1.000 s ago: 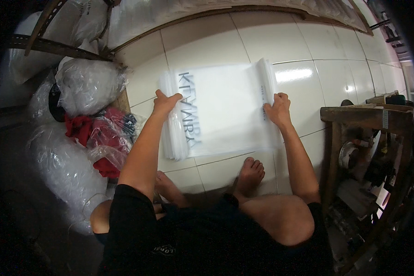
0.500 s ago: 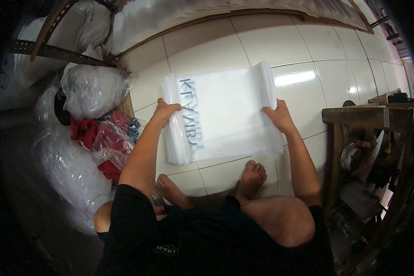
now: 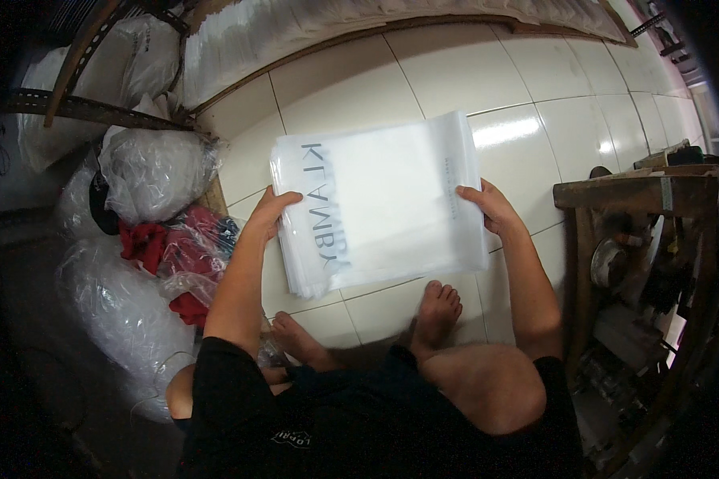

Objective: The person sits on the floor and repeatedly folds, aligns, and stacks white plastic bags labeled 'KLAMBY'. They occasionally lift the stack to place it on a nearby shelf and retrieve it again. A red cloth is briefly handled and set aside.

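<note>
A stack of frosted white plastic bags with dark lettering is held up in front of me, over the tiled floor. My left hand grips its left edge, thumb on top and the other fingers underneath. On the opposite edge my right hand clasps it the same way. The sheets fan out slightly along the left side, while the stack's middle lies fairly flat. Fingers below the stack are mostly hidden.
Clear plastic sacks and red cloth in plastic lie at the left. A wooden bench with tools below stands at the right. At the back, a low shelf carries rows of white plastic. My bare feet are below the stack.
The stack has flattened out; its curled right edge and bunched left edge are straighter. My left hand has moved slightly left and down. Both hands keep their grip.
</note>
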`<state>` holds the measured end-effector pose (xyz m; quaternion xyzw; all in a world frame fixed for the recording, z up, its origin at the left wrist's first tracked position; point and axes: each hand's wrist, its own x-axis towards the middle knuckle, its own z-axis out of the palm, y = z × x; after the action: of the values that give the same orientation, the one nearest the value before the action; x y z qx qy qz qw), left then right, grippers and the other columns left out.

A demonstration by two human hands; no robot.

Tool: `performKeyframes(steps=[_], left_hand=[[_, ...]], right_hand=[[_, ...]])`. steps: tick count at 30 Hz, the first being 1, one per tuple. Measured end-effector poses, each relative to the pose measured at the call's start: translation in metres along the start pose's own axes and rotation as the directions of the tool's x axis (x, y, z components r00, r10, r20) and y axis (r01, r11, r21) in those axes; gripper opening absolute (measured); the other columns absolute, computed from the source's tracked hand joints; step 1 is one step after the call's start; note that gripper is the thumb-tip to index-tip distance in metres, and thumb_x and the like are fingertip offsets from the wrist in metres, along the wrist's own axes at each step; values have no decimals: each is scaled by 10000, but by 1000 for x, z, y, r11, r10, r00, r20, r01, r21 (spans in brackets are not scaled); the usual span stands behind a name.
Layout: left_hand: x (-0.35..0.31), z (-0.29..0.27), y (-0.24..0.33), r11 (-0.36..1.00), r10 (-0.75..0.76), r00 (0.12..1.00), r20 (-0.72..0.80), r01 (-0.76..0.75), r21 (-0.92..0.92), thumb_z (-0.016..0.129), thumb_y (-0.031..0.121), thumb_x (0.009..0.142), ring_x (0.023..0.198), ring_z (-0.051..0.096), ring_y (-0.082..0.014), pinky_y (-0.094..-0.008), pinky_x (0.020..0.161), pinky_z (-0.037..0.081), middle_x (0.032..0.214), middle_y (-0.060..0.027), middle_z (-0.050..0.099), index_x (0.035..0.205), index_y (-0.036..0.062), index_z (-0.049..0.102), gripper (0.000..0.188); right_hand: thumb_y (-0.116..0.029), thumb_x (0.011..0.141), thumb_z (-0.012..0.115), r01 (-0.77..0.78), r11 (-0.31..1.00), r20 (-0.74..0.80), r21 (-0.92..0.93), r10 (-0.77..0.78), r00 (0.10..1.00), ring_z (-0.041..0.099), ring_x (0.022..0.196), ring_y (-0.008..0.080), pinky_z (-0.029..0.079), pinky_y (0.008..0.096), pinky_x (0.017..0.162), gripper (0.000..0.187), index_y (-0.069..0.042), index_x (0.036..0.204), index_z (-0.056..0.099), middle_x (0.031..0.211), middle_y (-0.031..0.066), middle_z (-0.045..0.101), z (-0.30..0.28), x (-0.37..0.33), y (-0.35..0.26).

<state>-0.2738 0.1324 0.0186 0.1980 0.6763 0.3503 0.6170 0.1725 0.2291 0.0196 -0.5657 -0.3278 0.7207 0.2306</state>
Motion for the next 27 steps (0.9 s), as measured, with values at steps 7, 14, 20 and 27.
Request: performKeyframes(steps=[7, 14, 20, 27], left_hand=[[-15, 18, 8, 996, -2, 997, -75, 10, 94, 739, 89, 734, 1034, 637, -317, -421, 840, 571, 1186, -211, 589, 1353, -42, 361, 737], [7, 6, -27, 996, 81, 981, -177, -71, 62, 694, 38, 686, 920, 660, -301, -405, 756, 577, 1097, -202, 620, 1307, -49, 405, 691], [-24, 31, 13, 980, 198, 953, -228, -192, 49, 654, 26, 752, 954, 647, -269, -375, 829, 548, 1098, -179, 618, 1280, -51, 437, 576], [-72, 53, 76, 685, 711, 626, -321, -719, 118, 699, 74, 794, 985, 609, -218, -336, 890, 501, 1111, -138, 600, 1282, -7, 445, 556]], right_hand=[[-241, 859, 682, -12, 931, 1, -366, 14, 1000, 668, 864, 251, 524, 368, 782, 456, 92, 1162, 612, 990, 167, 689, 7, 3, -6], [-219, 906, 616, 120, 931, -96, -346, -163, 982, 650, 776, 212, 513, 357, 727, 349, 61, 1114, 650, 896, 132, 695, 1, 18, 24], [-223, 954, 587, 289, 871, -133, -397, -366, 921, 584, 733, 149, 476, 315, 687, 299, 45, 1068, 654, 819, 75, 667, 18, -13, 2], [-221, 972, 610, 619, 745, -268, -249, -667, 695, 589, 876, 144, 474, 297, 791, 286, 49, 1061, 644, 944, 67, 668, 55, -82, -41]])
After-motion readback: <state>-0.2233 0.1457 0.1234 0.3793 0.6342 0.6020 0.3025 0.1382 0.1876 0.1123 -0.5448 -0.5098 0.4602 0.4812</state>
